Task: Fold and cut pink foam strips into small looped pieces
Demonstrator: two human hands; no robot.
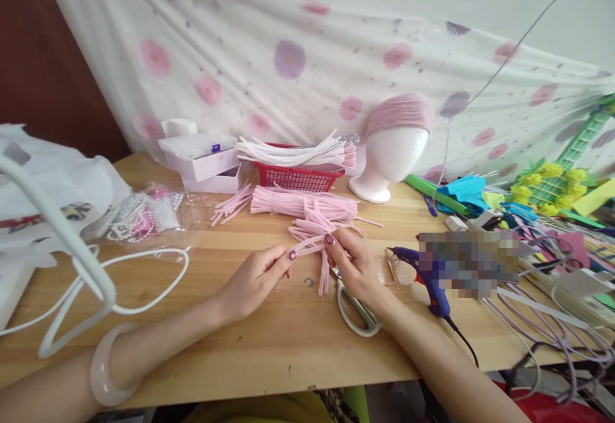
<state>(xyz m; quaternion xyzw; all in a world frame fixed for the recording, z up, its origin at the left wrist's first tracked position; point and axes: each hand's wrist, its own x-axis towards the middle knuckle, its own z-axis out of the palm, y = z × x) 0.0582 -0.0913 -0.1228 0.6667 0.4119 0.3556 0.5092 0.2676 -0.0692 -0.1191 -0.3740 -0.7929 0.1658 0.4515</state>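
Observation:
Between my two hands a pale pink pipe cleaner (310, 243) is stretched, doubled into strands. The thumb and fingers of my left hand (262, 277) pinch one end. At the other end my right hand (356, 261) is closed on it. More pink pipe cleaners (312, 225) lie loose just beyond the hands, and some hang toward the table below them. Behind these sits a tied bundle of pink pipe cleaners (302, 203). Scissors (356, 314) with pale handles lie under my right wrist, their blades partly hidden.
A blue glue gun (435, 282) with a black cord lies to the right. At the back stand a red basket (298, 178) of white and pink pipe cleaners, white boxes (206, 163) and a foam head (391, 154). Bagged beads (148, 215) and a white lamp arm (91, 263) are left.

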